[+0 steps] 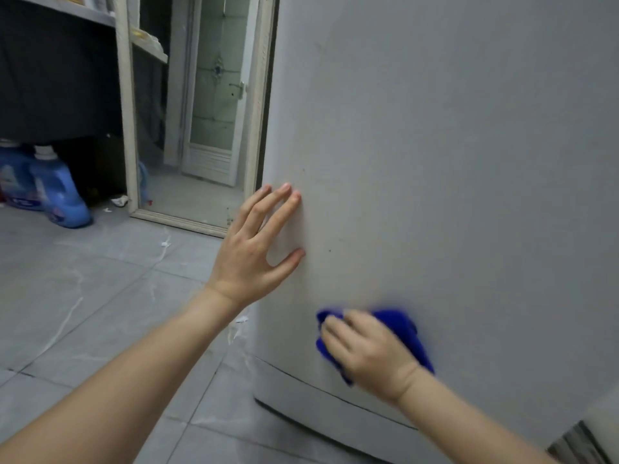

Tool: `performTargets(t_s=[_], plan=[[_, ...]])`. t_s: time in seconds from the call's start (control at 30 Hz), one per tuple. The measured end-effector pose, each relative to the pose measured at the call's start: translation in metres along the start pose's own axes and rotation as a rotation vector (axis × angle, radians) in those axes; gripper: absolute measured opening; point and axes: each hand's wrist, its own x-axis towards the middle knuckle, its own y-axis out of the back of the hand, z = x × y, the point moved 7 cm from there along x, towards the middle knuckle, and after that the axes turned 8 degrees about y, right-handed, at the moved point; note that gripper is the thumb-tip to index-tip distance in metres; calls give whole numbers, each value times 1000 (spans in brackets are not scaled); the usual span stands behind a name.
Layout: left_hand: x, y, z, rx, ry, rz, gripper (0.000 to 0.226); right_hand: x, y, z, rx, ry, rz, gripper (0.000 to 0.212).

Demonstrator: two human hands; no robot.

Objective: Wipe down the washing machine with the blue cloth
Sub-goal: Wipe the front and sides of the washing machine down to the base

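Washing machine (pixel 435 162), tall, pale grey and smooth-sided, stands on the grey tiled floor (pixel 83 296). Two blue plastic detergent bottles (pixel 57 195) sit on that floor at far left (contents not visible). My left hand (pixel 254 256) is released, straight fingertips touching the machine's side. My right hand (pixel 368 353) has its grip clenched around the crumpled blue cloth (pixel 398 321), pressed low on the same side.

The pale grey flat-sided washing machine (pixel 435 162) is plain, with a few dark specks beside the left hand (pixel 254 252). Under the right hand (pixel 368 349) is a deep blue bunched cloth (pixel 403 321). Left of the left hand, the grey floor tiles (pixel 83 296) are streaked white, and the light blue plastic detergent bottles (pixel 57 192) have white caps.
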Motion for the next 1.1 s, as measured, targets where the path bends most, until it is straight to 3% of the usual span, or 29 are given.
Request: performTargets(t_s=[0.13,0.17,0.3,0.4,0.5,0.63,0.7,0.87,1.1], plan=[[-2,3,-2,-3,-31,-37,73,-6,1,-14,76,-9,-67,11],[-1,4,-3,-3,-42,-43,72,0,19,1,72,-35,-18,6],[2,8,-5,-8,-57,-32,72,35,117,105,-107,-338,299,22],[4,6,-6,-28,-72,-22,72,70,137,145,-155,-482,421,23],[2,5,-13,-42,-31,-27,75,83,102,118,-154,-318,311,25],[-1,10,-14,-58,13,-28,75,46,30,33,-50,56,-63,6],[2,14,-10,-69,20,-48,74,40,25,27,-13,83,-148,4],[10,20,-16,-176,219,-83,84,79,111,113,-46,-133,84,19],[31,28,-25,-386,416,-3,89,160,208,228,-145,-357,347,23]])
